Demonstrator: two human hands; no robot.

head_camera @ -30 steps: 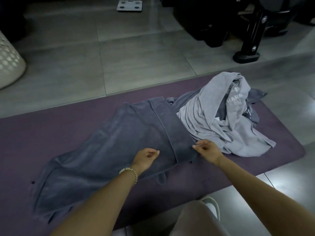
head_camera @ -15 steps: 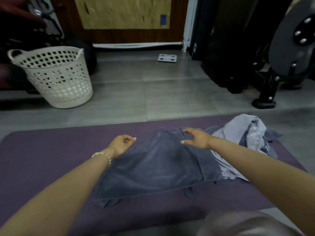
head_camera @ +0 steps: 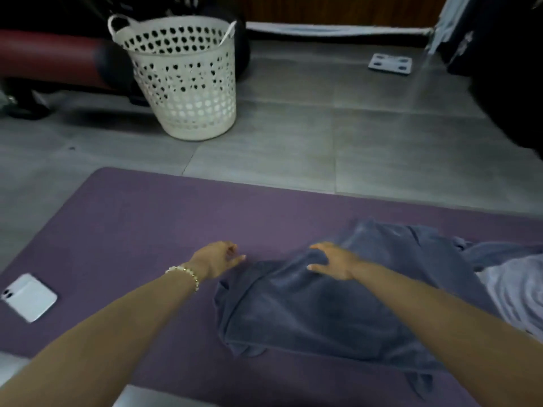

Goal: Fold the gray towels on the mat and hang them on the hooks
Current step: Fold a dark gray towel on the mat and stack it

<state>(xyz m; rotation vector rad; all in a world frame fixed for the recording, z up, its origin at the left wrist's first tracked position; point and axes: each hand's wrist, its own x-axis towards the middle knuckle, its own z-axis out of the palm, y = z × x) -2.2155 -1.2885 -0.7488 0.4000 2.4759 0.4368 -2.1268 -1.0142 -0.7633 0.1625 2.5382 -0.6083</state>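
Note:
A dark gray towel [head_camera: 338, 312] lies folded over on the purple mat [head_camera: 141, 218], right of centre. My right hand [head_camera: 335, 259] is on its far left corner, with a ridge of cloth held between thumb and fingers. Just left of the towel's edge, my left hand [head_camera: 219, 258], with a bead bracelet at the wrist, hovers over the bare mat, fingers loosely curled and holding nothing. A lighter gray towel [head_camera: 517, 283] lies crumpled at the right edge, partly cut off. No hooks are in view.
A white phone [head_camera: 29, 296] lies on the mat at the left. A white perforated laundry basket [head_camera: 182, 80] stands on the gray tile floor beyond the mat, a white scale [head_camera: 390, 63] farther back. Dark equipment fills the far right and far left.
Both hands carried the dark towel's near edge away from me, folding it over. The left hand has come off the cloth. My view swung left, bringing the phone into sight.

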